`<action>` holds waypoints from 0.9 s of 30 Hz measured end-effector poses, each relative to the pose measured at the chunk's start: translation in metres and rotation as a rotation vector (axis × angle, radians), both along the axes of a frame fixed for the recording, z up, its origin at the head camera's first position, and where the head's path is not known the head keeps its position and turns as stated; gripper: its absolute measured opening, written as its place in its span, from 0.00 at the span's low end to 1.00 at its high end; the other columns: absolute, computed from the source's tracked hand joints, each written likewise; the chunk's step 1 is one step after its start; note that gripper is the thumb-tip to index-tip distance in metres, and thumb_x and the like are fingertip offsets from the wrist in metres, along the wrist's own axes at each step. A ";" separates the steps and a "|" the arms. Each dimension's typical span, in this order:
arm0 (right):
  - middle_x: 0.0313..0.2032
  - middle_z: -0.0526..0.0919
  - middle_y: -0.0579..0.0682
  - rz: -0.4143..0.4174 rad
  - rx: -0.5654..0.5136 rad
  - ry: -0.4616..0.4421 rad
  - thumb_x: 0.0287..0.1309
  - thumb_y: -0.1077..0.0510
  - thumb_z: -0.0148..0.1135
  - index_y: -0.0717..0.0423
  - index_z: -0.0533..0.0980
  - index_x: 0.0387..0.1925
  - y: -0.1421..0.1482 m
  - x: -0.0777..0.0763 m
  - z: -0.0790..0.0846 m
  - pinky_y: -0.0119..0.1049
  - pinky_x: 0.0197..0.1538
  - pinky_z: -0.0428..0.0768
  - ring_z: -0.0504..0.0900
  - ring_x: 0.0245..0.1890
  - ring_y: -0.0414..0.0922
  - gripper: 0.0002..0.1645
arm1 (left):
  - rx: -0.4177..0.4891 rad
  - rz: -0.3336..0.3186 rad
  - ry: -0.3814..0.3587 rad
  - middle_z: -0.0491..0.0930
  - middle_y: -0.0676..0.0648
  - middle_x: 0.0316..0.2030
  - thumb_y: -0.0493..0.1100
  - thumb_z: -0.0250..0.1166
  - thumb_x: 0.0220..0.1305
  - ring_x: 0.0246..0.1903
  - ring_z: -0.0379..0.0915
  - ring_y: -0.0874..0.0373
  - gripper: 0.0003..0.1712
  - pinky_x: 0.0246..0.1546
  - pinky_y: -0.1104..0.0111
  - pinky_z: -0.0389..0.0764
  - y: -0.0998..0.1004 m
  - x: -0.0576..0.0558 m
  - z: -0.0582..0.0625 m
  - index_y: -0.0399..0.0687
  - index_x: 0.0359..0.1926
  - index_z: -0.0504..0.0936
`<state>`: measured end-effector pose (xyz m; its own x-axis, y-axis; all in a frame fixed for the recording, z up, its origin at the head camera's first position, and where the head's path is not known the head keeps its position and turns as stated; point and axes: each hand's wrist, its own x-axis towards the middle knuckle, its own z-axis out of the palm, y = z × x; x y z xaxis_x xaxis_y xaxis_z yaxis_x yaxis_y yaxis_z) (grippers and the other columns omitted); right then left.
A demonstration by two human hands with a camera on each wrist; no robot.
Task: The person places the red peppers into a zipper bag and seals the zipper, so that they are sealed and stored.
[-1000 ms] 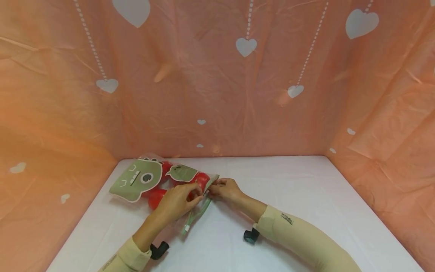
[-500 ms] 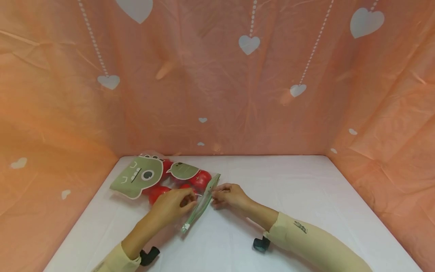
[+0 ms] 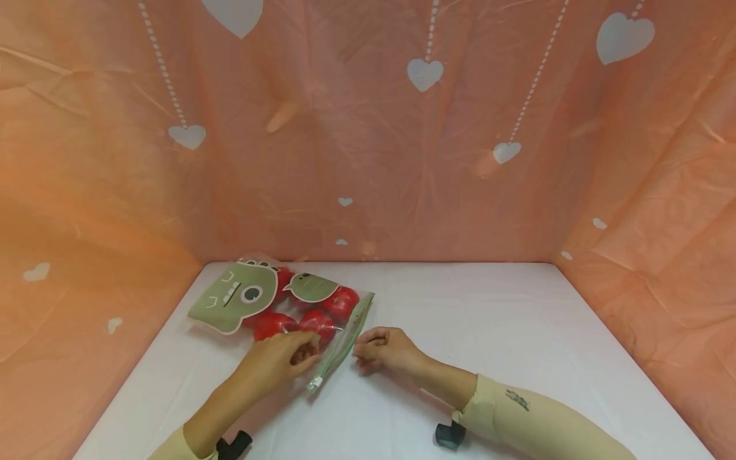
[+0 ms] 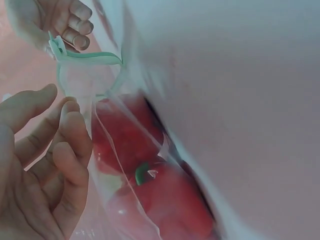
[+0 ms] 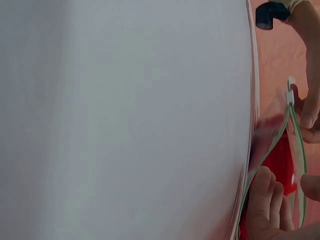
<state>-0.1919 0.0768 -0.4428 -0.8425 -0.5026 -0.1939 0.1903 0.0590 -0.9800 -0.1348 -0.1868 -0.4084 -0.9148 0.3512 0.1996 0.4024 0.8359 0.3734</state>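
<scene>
A clear zip bag (image 3: 356,322) with green monster prints lies at the back left of the table. Several red bell peppers (image 3: 318,324) are inside, and a green stem shows on one pepper (image 4: 172,200) in the left wrist view. Green zip strips run along the bag's right edge, parted in the right wrist view, with a white slider (image 3: 315,382) at the near end. My left hand (image 3: 276,358) is at the bag's near side, fingers loosely bent, pinching nothing. Just right of the zip edge is my right hand (image 3: 391,351), its fingers relaxed and holding nothing.
The white table (image 3: 489,306) extends right and toward the front. An orange curtain (image 3: 379,160) with white hearts encloses the back and both sides. Black camera mounts (image 3: 450,436) sit at the wrists.
Both hands have drawn back from the zip edge toward the front; the right hand's fingers have come off the bag. The bag has stayed nearly in place.
</scene>
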 end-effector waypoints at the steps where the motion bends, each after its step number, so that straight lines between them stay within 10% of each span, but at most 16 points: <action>1: 0.37 0.91 0.57 0.007 0.005 0.001 0.69 0.64 0.70 0.69 0.81 0.50 -0.001 0.002 0.001 0.41 0.44 0.90 0.90 0.31 0.43 0.12 | 0.003 -0.004 -0.001 0.75 0.67 0.25 0.47 0.79 0.64 0.27 0.69 0.72 0.10 0.30 0.72 0.75 -0.001 0.001 0.000 0.60 0.38 0.83; 27: 0.39 0.91 0.64 0.188 0.045 -0.003 0.72 0.65 0.67 0.73 0.84 0.49 -0.024 0.034 0.000 0.44 0.46 0.90 0.92 0.35 0.47 0.12 | -0.048 -0.104 0.028 0.74 0.69 0.27 0.53 0.82 0.59 0.25 0.66 0.74 0.16 0.25 0.70 0.69 -0.009 0.021 -0.001 0.66 0.33 0.79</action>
